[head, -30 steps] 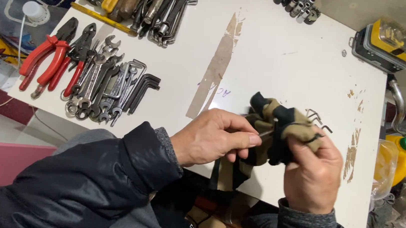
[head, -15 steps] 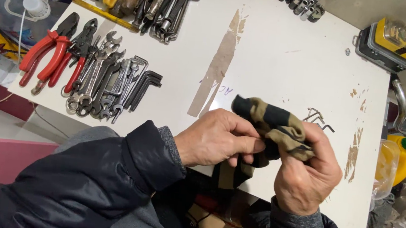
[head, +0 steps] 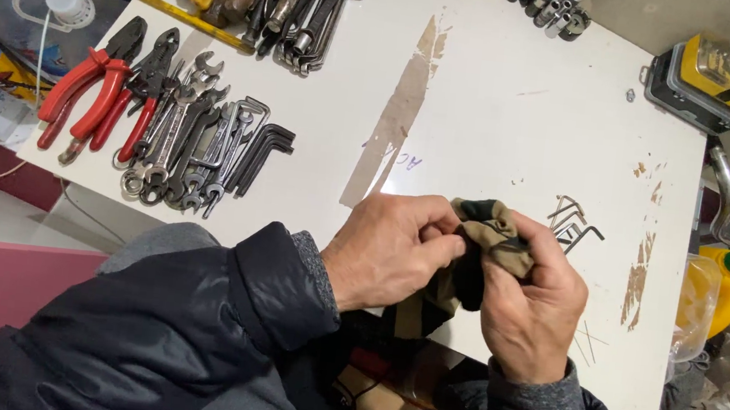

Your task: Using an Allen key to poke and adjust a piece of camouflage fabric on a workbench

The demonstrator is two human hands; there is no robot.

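A white table [head: 499, 129] is spread beyond both hands. A tan and black cloth [head: 478, 244] is bunched between the hands, at the near table edge, part of it hanging below them. It is pinched by the left hand [head: 392, 249] at its left side and gripped by the right hand [head: 535, 309] from the right; both hands are closed on it, close together. A row of wrenches [head: 195, 146] and red pliers [head: 92, 95] is laid well left of the left hand. Bent hex keys [head: 575, 223] are seen just beyond the right hand. A yellow case [head: 713, 79] is placed far beyond the right hand.
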